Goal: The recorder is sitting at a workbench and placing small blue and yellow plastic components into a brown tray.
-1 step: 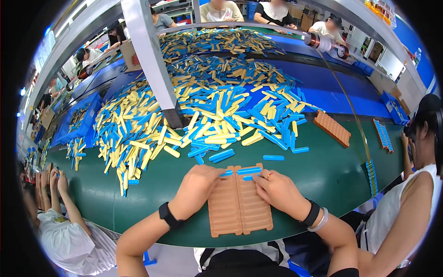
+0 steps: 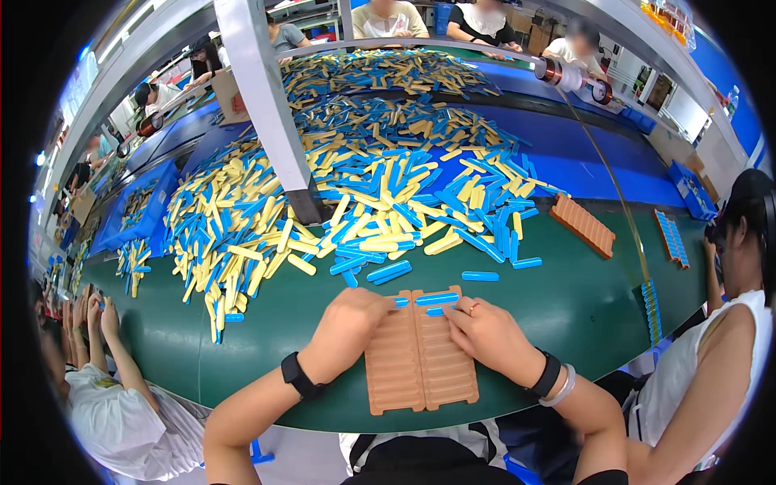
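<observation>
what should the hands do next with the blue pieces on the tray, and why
Probably seat the blue piece at the right hand fully into its top slot, then fetch another. Only the top rows of the orange tray hold blue pieces, the slots below look empty, and loose ones lie just beyond the left hand.

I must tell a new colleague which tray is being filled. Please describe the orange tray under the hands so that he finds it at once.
Start at the green table, near its front edge, below the big pile of blue and yellow sticks. The tray lies between the left hand and right hand. Unlike the other orange tray far right, it is a ribbed side-by-side pair with blue sticks in its top slots.
</observation>
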Demonstrator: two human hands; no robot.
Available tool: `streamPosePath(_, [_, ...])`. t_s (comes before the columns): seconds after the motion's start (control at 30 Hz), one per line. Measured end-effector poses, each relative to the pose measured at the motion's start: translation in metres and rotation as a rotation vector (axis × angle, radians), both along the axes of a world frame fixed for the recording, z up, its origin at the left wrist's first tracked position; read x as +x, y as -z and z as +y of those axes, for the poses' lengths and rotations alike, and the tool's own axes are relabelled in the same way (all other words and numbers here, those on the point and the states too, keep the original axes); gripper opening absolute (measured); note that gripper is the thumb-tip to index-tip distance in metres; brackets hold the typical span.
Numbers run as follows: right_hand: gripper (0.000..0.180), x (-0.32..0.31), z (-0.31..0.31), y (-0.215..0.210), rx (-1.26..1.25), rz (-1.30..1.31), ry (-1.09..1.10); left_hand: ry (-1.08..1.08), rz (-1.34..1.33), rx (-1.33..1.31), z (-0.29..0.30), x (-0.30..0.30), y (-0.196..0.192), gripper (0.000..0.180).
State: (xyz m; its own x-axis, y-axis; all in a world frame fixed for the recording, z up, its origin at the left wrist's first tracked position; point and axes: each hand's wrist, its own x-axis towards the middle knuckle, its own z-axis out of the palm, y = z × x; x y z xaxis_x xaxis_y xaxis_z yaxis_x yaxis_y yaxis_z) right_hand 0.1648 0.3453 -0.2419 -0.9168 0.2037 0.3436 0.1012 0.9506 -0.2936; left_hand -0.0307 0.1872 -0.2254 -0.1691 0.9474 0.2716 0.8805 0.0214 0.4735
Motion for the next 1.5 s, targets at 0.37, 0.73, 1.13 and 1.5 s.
streamPosePath(0.37, [0.031, 0.001, -0.004, 0.005, 0.136, 0.031, -0.032, 0.067, 0.316, -0.038, -0.012, 0.031, 0.011, 0.039])
streamPosePath(0.73, [0.035, -0.011, -0.016, 0.000, 0.154, -0.030, -0.057, 0.095, 0.002, -0.049, -0.009, 0.033, 0.009, 0.051])
streamPosePath(1.13, [0.038, -0.002, -0.007, 0.005, 0.277, -0.116, -0.042, 0.101, -0.154, -0.181, -0.001, 0.032, 0.001, 0.058])
streamPosePath(1.5, [0.029, -0.006, 0.044, -0.012, -0.043, 0.006, 0.051, 0.138, -0.345, -0.193, 0.011, 0.014, -0.020, 0.039])
